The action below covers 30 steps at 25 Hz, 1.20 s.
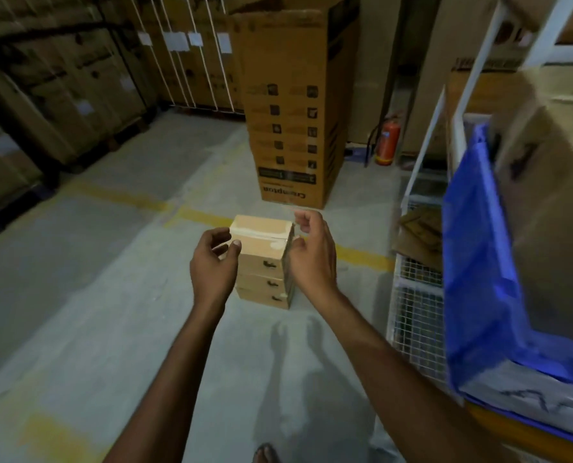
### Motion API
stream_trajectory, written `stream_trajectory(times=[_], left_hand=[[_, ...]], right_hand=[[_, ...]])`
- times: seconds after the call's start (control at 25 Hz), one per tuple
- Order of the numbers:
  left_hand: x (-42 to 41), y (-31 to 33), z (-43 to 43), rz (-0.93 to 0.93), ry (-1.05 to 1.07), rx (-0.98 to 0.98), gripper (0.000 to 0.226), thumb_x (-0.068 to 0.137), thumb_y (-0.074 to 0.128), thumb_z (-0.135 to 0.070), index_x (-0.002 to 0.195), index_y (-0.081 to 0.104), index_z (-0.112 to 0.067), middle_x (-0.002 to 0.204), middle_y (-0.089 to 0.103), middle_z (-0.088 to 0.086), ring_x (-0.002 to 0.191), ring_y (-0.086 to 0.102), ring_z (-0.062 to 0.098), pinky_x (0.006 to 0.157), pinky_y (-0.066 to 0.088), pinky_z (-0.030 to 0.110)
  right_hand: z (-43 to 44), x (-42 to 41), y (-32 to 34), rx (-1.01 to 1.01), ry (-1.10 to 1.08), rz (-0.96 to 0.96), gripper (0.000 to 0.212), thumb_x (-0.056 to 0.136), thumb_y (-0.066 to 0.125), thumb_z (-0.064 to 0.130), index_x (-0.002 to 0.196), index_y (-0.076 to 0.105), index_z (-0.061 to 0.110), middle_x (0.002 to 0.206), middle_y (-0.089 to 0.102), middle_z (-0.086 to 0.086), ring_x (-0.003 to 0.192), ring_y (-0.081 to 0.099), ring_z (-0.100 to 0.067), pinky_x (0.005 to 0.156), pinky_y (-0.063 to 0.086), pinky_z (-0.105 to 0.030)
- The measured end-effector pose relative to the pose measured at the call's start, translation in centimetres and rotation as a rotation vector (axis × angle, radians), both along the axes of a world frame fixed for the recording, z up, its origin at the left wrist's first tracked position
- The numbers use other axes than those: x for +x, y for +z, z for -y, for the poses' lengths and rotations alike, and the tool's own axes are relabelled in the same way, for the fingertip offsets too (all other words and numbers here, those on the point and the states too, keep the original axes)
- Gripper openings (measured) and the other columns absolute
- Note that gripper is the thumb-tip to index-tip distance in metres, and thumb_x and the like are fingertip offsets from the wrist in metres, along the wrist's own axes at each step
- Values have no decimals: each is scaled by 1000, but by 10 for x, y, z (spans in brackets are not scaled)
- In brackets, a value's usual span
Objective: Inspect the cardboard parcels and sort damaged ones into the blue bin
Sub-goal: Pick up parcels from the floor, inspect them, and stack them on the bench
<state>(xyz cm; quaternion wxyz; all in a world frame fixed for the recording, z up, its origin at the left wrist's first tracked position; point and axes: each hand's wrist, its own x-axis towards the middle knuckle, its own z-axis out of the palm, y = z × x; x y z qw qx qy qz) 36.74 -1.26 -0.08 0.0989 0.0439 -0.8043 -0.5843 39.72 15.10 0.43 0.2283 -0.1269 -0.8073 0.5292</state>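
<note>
My left hand (215,262) and right hand (312,252) flank the top parcel (261,233) of a stack of cardboard parcels (265,282) standing on the floor (94,262). I keep one hand on each side, I judge, so I can lift it squarely and turn it over for checking. The fingers of both hands are loosely curled and grip nothing that I can see; whether my left thumb touches the parcel's edge I cannot tell. A pale smear runs along the top parcel's seam, which may deserve a closer look. The blue bin (479,262) stands at my right beside a wire cage (418,315), handy for any damaged one.
</note>
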Motion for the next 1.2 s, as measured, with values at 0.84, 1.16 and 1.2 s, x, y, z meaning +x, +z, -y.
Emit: stream_trajectory(times=[0.84, 1.16, 1.2], left_hand=[[-392, -314, -24, 623, 365, 724, 33, 105, 61, -35, 133, 61, -19, 135, 68, 5, 115, 69, 20, 82, 50, 30], [-395, -463, -66, 838, 170, 589, 72, 102, 67, -34, 161, 27, -23, 159, 44, 4, 138, 46, 27, 116, 38, 47], [-393, -475, -70, 831, 108, 582, 67, 103, 65, -34, 159, 30, -25, 160, 45, 4, 133, 47, 23, 113, 38, 46]], right_hand=[[-73, -485, -323, 391, 349, 601, 51, 103, 56, 34, 151, 47, 19, 153, 50, -10, 142, 41, -34, 114, 32, -39], [-82, -555, -459, 653, 447, 802, 85, 100, 59, 47, 165, 15, 15, 173, 12, -10, 159, 9, -30, 126, 17, -41], [-82, -558, -470, 673, 442, 811, 90, 97, 62, 49, 165, 15, 14, 172, 12, -11, 158, 8, -31, 126, 18, -41]])
